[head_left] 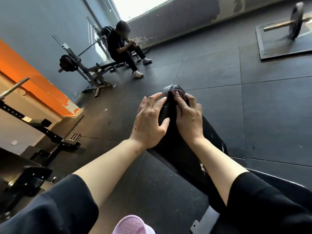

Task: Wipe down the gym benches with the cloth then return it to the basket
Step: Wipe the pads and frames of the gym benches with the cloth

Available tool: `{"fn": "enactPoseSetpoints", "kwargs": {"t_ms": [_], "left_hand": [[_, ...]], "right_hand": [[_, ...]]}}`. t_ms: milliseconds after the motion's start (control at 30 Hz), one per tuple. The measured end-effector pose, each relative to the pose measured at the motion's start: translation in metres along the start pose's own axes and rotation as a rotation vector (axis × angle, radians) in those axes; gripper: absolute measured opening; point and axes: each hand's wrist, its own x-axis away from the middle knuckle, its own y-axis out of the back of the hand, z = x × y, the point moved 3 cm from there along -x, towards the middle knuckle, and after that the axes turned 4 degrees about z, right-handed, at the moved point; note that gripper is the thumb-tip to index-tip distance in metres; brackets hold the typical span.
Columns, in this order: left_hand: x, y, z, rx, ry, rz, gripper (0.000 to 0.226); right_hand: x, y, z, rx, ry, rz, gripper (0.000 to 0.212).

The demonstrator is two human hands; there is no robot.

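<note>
Now both hands work at the far end of the black padded bench (184, 149). The right hand (190, 120) presses a dark maroon cloth (181, 97) onto the pad, its fingers (179, 98) curled over the cloth and holding it down. Just left of those fingers, the left hand (151, 120) rests on the pad's edge with its fingers (157, 97) spread wide and straight, holding nothing. Beyond the fingertips, a person (124, 46) sits on another bench, and a barbell (290, 22) lies on the floor.
</note>
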Motion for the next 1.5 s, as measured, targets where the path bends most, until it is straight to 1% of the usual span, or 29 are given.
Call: {"fn": "enactPoseSetpoints", "kwargs": {"t_ms": [67,100,133,200,267,300,400,433,467,567,600,667,767,800,833,933,967,1000,1067,1133,1167,1233,1300,1333,1367,1400,1467,1500], "left_hand": [[0.001,-0.002,0.003,-0.008,0.007,-0.022,0.061],[0.001,-0.003,0.004,-0.003,0.009,-0.03,0.061],[0.001,-0.003,0.005,0.004,0.01,-0.037,0.062],[0.0,-0.004,0.009,0.016,0.01,-0.036,0.062],[-0.001,-0.007,0.012,0.028,0.008,-0.026,0.062],[-0.001,-0.007,0.013,0.033,0.007,-0.022,0.062],[0.0,-0.008,0.015,0.056,0.009,-0.028,0.063],[0.0,-0.008,0.015,0.064,0.009,-0.03,0.063],[0.001,-0.008,0.015,0.073,0.009,-0.032,0.063],[-0.001,-0.007,0.015,0.086,0.003,-0.04,0.063],[-0.001,-0.007,0.015,0.086,0.001,-0.039,0.063],[0.0,-0.007,0.014,0.091,0.0,-0.032,0.063],[0.001,-0.007,0.014,0.094,0.007,-0.016,0.064],[0.001,-0.007,0.013,0.093,0.006,-0.011,0.064],[0.001,-0.008,0.013,0.091,0.001,-0.007,0.065],[0.0,-0.008,0.011,0.071,-0.016,-0.008,0.064],[0.0,-0.008,0.011,0.057,-0.019,-0.004,0.064],[0.0,-0.008,0.01,0.041,-0.022,0.004,0.064],[0.001,-0.008,0.01,0.018,-0.022,0.014,0.065],[0.001,-0.008,0.009,0.002,-0.025,0.015,0.066],[0.001,-0.008,0.009,-0.006,-0.027,0.016,0.068],[0.001,-0.008,0.009,-0.023,-0.037,0.012,0.07],[0.001,-0.009,0.008,-0.05,-0.051,0.011,0.07],[0.001,-0.009,0.007,-0.067,-0.06,0.009,0.07],[0.001,-0.009,0.006,-0.085,-0.071,0.013,0.069],[0.001,-0.01,0.005,-0.099,-0.084,0.019,0.067],[0.001,-0.01,0.004,-0.115,-0.103,0.02,0.065],[0.001,-0.009,0.004,-0.119,-0.111,0.02,0.064]], "right_hand": [[-0.011,-0.001,-0.009,-0.003,-0.113,0.002,0.045],[-0.014,-0.003,-0.008,0.001,-0.139,-0.007,0.045],[-0.013,-0.005,-0.005,0.001,-0.137,-0.027,0.044],[-0.007,-0.009,0.002,-0.021,-0.057,-0.071,0.044],[-0.008,-0.011,-0.004,-0.022,0.007,-0.067,0.047],[-0.013,-0.011,-0.013,-0.017,0.0,-0.046,0.047],[-0.03,-0.009,-0.037,-0.094,-0.182,0.048,0.045],[-0.031,-0.008,-0.036,-0.12,-0.205,0.059,0.045],[-0.029,-0.006,-0.029,-0.138,-0.177,0.047,0.044],[-0.018,-0.007,-0.002,-0.145,0.027,-0.007,0.044],[-0.017,-0.008,-0.001,-0.129,0.066,-0.01,0.045],[-0.022,-0.007,-0.012,-0.109,0.043,0.006,0.044],[-0.03,-0.005,-0.032,-0.087,-0.135,0.079,0.043],[-0.03,-0.005,-0.029,-0.079,-0.15,0.091,0.044],[-0.029,-0.005,-0.023,-0.08,-0.121,0.089,0.045],[-0.025,-0.002,-0.005,-0.106,0.051,0.059,0.047],[-0.027,-0.001,-0.007,-0.089,0.067,0.071,0.048],[-0.029,0.001,-0.013,-0.05,0.051,0.093,0.049],[-0.033,0.003,-0.034,0.013,-0.067,0.157,0.048],[-0.033,0.002,-0.046,-0.065,-0.178,0.173,0.046],[-0.033,0.002,-0.043,-0.127,-0.169,0.148,0.045],[-0.031,0.0,-0.024,-0.198,-0.044,0.092,0.043],[-0.031,-0.002,-0.009,-0.188,0.074,0.073,0.041],[-0.034,-0.003,-0.01,-0.167,0.097,0.069,0.041],[-0.037,-0.003,-0.016,-0.148,0.083,0.067,0.041],[-0.04,-0.003,-0.027,-0.135,0.03,0.077,0.041],[-0.043,-0.003,-0.049,-0.118,-0.13,0.138,0.041],[-0.042,-0.004,-0.053,-0.113,-0.176,0.155,0.042]]}}
